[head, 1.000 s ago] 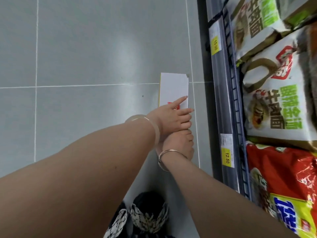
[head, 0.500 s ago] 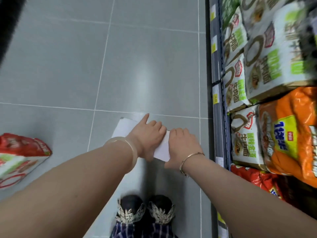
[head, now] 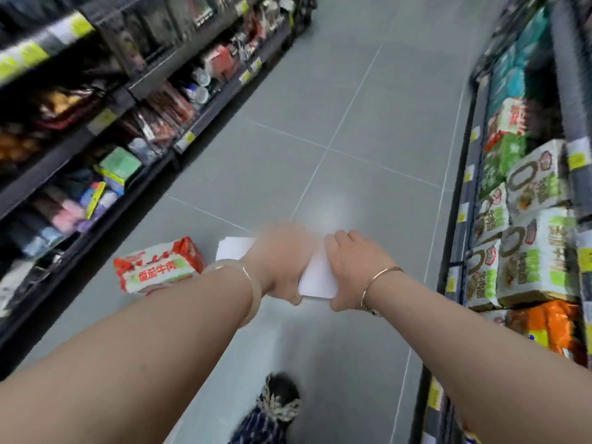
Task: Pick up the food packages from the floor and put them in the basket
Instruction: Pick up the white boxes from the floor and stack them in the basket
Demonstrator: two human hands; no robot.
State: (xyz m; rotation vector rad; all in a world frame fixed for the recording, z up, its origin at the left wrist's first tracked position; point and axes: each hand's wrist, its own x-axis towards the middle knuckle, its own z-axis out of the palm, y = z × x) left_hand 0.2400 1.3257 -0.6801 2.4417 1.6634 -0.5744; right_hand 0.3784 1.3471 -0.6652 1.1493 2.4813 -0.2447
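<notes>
A red, white and green noodle package (head: pixel 158 267) lies on the grey tiled floor, left of my arms. Both hands hold a white sheet of paper (head: pixel 317 277) in front of me above the floor. My left hand (head: pixel 282 261) grips its left part and is blurred; my right hand (head: pixel 355 267) grips its right edge. Each wrist wears a bangle. No basket is in view.
Dark shelves (head: pixel 96 129) with mixed goods line the left of the aisle. Shelves of noodle multipacks (head: pixel 525 238) with yellow price tags line the right. My shoe (head: pixel 282 398) shows at the bottom. Grey floor tiles (head: pixel 336 100) run ahead between the shelves.
The view has swung up from the floor to the aisle. The white paper has come up off the floor in both hands. The noodle package now shows fully at the left.
</notes>
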